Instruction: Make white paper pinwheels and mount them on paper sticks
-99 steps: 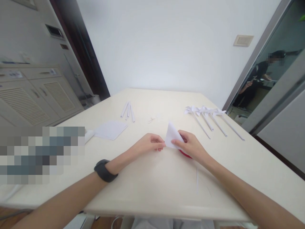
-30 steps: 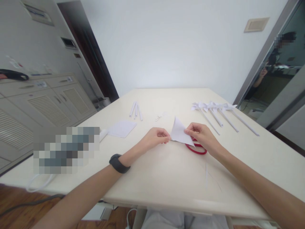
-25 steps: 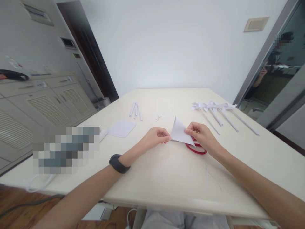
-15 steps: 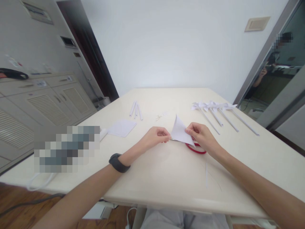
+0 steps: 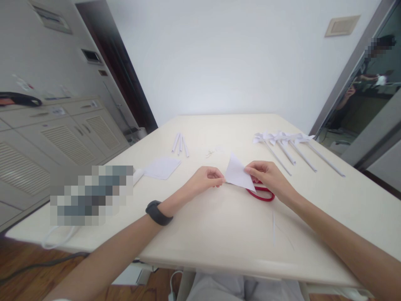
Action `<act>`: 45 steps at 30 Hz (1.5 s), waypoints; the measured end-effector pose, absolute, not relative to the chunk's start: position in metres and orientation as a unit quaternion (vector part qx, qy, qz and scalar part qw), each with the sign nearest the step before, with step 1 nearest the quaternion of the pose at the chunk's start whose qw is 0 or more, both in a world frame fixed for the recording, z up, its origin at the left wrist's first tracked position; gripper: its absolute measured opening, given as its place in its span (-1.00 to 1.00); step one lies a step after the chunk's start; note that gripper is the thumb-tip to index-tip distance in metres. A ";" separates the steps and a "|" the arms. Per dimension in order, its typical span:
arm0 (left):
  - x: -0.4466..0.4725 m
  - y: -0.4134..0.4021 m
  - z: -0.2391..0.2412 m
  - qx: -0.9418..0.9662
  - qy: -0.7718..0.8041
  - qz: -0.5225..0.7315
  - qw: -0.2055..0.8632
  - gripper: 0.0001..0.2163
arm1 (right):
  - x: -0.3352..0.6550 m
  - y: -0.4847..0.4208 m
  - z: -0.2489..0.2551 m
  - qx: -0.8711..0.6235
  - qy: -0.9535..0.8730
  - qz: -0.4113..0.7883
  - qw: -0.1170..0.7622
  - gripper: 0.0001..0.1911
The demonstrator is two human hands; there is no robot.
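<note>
A white sheet of paper (image 5: pixel 239 174), with one corner pointing up, is held between my hands above the table. My left hand (image 5: pixel 209 177) pinches its left corner between thumb and fingers. On the other side my right hand (image 5: pixel 265 172) grips the right edge, thumb in front. Red-handled scissors (image 5: pixel 266 197) lie on the table just beneath the paper and my right hand; their blades are hidden. Nearer to me are a thin white strip (image 5: pixel 273 230) and a fine thread-like piece.
Several paper pinwheels (image 5: pixel 283 140) on paper sticks lie at the right. Several rolled paper tubes (image 5: pixel 180 144) and flat white sheets (image 5: pixel 163 168) are at the left. Small scraps (image 5: pixel 210 153) lie farther back. A blurred-out object with a white cable (image 5: pixel 58 241) occupies the left edge.
Both hands keep their hold on the paper, which has turned slightly and looks flatter. The whole view has shifted a little, with the table contents appearing slightly farther right.
</note>
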State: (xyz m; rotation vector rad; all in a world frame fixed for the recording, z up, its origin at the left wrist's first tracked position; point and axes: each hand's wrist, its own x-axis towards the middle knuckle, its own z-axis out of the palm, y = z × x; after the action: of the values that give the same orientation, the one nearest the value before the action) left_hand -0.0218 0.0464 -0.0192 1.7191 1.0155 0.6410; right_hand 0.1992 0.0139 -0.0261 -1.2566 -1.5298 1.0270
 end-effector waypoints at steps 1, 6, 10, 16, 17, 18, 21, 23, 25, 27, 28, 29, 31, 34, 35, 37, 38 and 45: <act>-0.022 0.047 -0.019 0.711 0.418 0.265 0.499 -0.88 | 0.200 0.014 -0.026 -0.504 -0.618 0.412 0.441 -0.75; -0.022 0.045 -0.018 0.712 0.413 0.263 0.504 -0.87 | 0.203 0.016 -0.027 -0.511 -0.624 0.388 0.446 -0.75; -0.022 0.046 -0.020 0.710 0.412 0.264 0.506 -0.87 | 0.204 0.017 -0.027 -0.499 -0.627 0.395 0.449 -0.75; -0.022 0.047 -0.022 0.708 0.409 0.265 0.510 -0.88 | 0.201 0.017 -0.028 -0.498 -0.626 0.389 0.457 -0.77; -0.022 0.046 -0.021 0.708 0.408 0.266 0.511 -0.88 | 0.200 0.017 -0.029 -0.498 -0.629 0.384 0.457 -0.77; -0.022 0.046 -0.020 0.709 0.407 0.266 0.511 -0.88 | 0.200 0.016 -0.029 -0.499 -0.631 0.378 0.458 -0.77; -0.022 0.045 -0.017 0.709 0.405 0.266 0.512 -0.88 | 0.199 0.015 -0.028 -0.505 -0.635 0.360 0.461 -0.78; -0.021 0.044 -0.016 0.709 0.406 0.268 0.510 -0.88 | 0.200 0.014 -0.027 -0.507 -0.637 0.354 0.461 -0.79; -0.021 0.044 -0.017 0.709 0.408 0.271 0.508 -0.88 | 0.200 0.013 -0.025 -0.505 -0.636 0.360 0.458 -0.79; -0.021 0.045 -0.017 0.708 0.411 0.273 0.505 -0.88 | 0.200 0.012 -0.023 -0.504 -0.635 0.370 0.454 -0.78; -0.022 0.046 -0.018 0.708 0.411 0.274 0.504 -0.88 | 0.201 0.012 -0.023 -0.504 -0.634 0.374 0.452 -0.78; -0.022 0.046 -0.018 0.708 0.412 0.276 0.503 -0.88 | 0.201 0.012 -0.022 -0.504 -0.634 0.377 0.450 -0.78; -0.022 0.047 -0.018 0.708 0.412 0.280 0.501 -0.88 | 0.202 0.013 -0.023 -0.505 -0.635 0.378 0.445 -0.78; -0.023 0.047 -0.018 0.708 0.411 0.284 0.499 -0.88 | 0.202 0.016 -0.025 -0.506 -0.638 0.379 0.441 -0.79; -0.023 0.047 -0.018 0.709 0.410 0.285 0.499 -0.88 | 0.202 0.016 -0.026 -0.506 -0.638 0.380 0.439 -0.79; -0.023 0.047 -0.018 0.709 0.410 0.285 0.497 -0.88 | 0.202 0.017 -0.027 -0.506 -0.637 0.384 0.437 -0.79; -0.023 0.046 -0.018 0.710 0.410 0.285 0.497 -0.88 | 0.202 0.016 -0.027 -0.507 -0.636 0.383 0.437 -0.80; -0.023 0.047 -0.020 0.713 0.407 0.288 0.492 -0.87 | 0.199 0.014 -0.024 -0.513 -0.630 0.371 0.450 -0.81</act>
State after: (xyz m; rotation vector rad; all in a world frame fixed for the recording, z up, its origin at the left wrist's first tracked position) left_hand -0.0227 0.0467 -0.0196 1.7302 0.9883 0.6994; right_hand 0.1995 0.0142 -0.0243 -1.2684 -1.5577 0.9186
